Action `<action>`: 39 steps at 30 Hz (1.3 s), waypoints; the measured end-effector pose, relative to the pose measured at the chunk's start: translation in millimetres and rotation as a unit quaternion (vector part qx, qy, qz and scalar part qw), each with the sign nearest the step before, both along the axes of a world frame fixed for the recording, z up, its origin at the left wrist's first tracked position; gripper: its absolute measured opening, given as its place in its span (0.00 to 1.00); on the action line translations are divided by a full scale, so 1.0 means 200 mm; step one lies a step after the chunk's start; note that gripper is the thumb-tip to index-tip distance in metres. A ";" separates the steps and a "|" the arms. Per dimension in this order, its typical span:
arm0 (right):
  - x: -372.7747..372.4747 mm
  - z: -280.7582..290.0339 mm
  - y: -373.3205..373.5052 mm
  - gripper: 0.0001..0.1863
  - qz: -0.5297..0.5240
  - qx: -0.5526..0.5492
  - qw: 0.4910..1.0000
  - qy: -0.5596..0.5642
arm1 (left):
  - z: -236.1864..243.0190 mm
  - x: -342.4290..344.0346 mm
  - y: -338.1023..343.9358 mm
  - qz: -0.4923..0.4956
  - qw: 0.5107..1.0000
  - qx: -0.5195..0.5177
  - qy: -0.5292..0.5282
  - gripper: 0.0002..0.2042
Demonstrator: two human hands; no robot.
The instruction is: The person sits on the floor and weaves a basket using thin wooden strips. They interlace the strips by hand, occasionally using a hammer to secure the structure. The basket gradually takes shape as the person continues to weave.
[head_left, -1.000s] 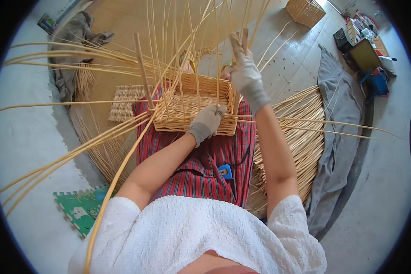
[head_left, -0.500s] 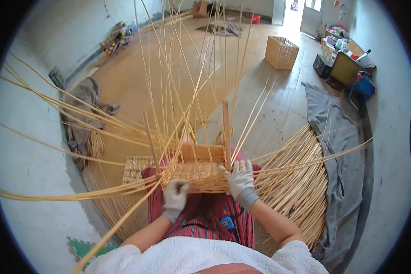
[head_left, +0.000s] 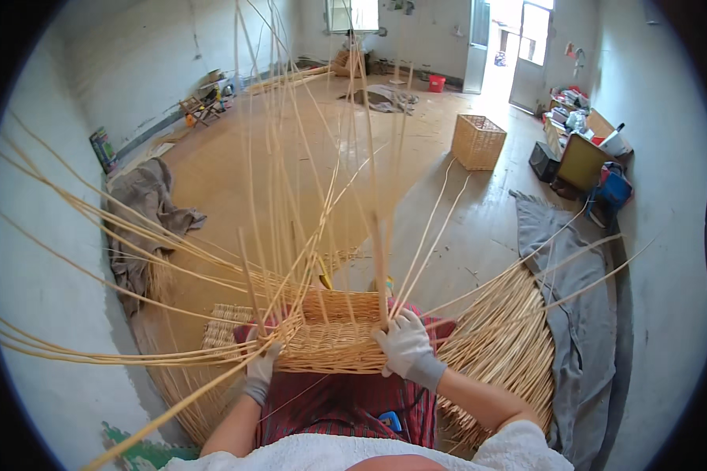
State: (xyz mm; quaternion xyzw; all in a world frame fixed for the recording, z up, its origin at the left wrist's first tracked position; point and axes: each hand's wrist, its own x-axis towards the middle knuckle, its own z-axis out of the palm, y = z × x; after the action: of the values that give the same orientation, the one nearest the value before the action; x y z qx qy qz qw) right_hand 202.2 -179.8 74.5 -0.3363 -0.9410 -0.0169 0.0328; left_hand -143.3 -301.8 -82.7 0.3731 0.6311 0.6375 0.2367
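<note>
A partly woven wicker basket (head_left: 330, 361) rests across my lap, with long willow rods (head_left: 173, 228) fanning out left, right and upward from it. My left hand (head_left: 261, 365), in a pale glove, is closed at its near left corner, beside an upright stick (head_left: 249, 271). At the right end my gloved right hand (head_left: 407, 345) grips the wall, thumb on the inner side, just by a thicker upright stick (head_left: 380, 271). Parts of the fingers on both hands are hidden by rods and the basket wall.
To my right a large bundle of willow rods (head_left: 503, 353) lies against grey cloth (head_left: 577, 337). A finished square basket (head_left: 478, 144) stands further off. A blue tape measure (head_left: 390, 421) sits on my striped lap cloth (head_left: 330, 404). A woven mat-like piece (head_left: 226, 326) is at left.
My left hand has moved from the basket's front edge out to its left corner. The right hand stays at the right end. The view has tilted up, showing more of the room.
</note>
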 end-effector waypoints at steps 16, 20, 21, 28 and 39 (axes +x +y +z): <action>0.20 -0.25 0.93 0.44 -0.172 -0.109 0.976 -0.071 | -0.01 0.34 1.08 -0.128 0.975 -0.024 -0.182 0.24; 0.22 -0.25 0.83 0.40 -0.243 -0.109 0.963 -0.042 | -0.11 0.37 1.11 -0.088 0.974 -0.027 -0.206 0.24; 0.19 -0.29 0.82 0.39 -0.251 -0.092 0.964 -0.008 | -0.13 0.36 1.12 -0.074 0.977 -0.028 -0.199 0.24; 0.17 -0.22 0.74 0.37 -0.266 -0.015 0.963 0.038 | -0.06 0.36 1.07 -0.066 0.965 0.052 -0.249 0.25; -0.05 0.09 0.24 0.38 -0.192 0.075 0.964 0.165 | 0.32 0.03 0.55 -0.087 0.955 0.096 -0.268 0.26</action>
State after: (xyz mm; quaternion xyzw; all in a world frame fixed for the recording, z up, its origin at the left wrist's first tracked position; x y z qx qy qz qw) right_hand 191.6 -131.7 91.8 -0.5052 -0.8364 -0.0374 0.2092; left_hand -137.3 -191.2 -18.8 0.2633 0.4458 0.7482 0.4149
